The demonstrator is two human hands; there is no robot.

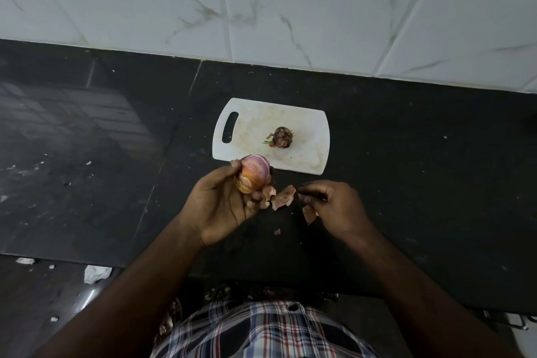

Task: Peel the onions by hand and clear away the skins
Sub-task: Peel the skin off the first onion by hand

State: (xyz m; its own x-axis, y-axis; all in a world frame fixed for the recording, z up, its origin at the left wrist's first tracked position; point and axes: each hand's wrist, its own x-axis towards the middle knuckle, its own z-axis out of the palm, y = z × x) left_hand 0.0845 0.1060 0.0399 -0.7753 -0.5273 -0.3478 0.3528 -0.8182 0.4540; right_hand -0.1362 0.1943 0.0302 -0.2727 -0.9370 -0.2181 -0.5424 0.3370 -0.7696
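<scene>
We grip the half-peeled onion point(253, 172) in our left hand point(223, 206) — our right hand point(331, 203), fingers loosely curled, hangs over the loose skins point(283, 197), holding nothing we can see.

Dim overall, glare on counter point(72, 113) left, wide-angle edge bending

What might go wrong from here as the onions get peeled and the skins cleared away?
1. The loose skins lie on the dark counter near its front edge, so sweeping them could push some onto the floor.
2. The left hand grips a half-peeled onion by its lower part; it may slip.
3. The other onion on the cutting board could roll.
</scene>
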